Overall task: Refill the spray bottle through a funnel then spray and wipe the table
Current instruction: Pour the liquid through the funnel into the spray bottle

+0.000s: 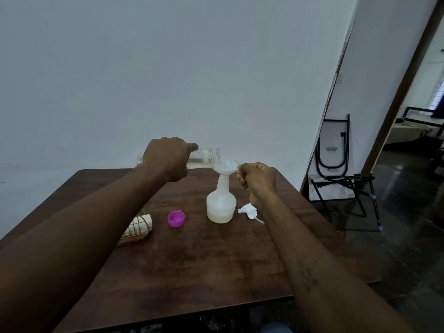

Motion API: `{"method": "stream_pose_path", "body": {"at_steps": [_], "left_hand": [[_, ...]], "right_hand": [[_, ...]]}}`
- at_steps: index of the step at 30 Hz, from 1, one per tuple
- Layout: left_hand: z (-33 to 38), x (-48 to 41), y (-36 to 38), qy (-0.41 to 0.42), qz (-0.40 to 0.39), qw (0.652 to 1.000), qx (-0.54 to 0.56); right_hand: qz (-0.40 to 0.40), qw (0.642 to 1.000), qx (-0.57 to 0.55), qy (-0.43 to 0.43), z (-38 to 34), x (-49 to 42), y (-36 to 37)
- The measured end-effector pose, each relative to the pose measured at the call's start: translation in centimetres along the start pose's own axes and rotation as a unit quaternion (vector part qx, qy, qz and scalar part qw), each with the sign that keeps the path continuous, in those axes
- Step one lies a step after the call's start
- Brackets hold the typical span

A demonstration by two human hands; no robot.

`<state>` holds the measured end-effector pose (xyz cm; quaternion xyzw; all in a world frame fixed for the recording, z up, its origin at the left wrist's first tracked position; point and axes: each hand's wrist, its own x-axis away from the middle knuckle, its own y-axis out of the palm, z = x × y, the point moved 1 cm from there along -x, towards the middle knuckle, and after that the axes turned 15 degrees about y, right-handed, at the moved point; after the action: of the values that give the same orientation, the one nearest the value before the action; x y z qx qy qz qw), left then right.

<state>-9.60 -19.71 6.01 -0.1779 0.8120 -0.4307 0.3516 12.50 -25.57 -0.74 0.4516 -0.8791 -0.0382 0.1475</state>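
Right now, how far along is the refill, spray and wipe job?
Done: purple plastic cap off on the brown wooden table, white trigger sprayer lying beside the translucent white spray bottle, white funnel seated in its neck. In hand: left hand tips the clear plastic bottle over the funnel, right hand pinches its rim; liquid sits low. Left: fill further, refit sprayer, spray, wipe.

A folded black-framed table (332,138) leans against the white wall (168,68).
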Motion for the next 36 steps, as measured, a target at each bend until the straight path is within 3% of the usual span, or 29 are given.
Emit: {"method": "stream_pose_path", "body": {"at_steps": [36], "left_hand": [[-0.27, -0.11, 0.06, 0.003, 0.0, 1.0, 0.0]], "right_hand": [[0.01, 1.0, 0.012, 0.001, -0.22, 0.16, 0.15]]}}
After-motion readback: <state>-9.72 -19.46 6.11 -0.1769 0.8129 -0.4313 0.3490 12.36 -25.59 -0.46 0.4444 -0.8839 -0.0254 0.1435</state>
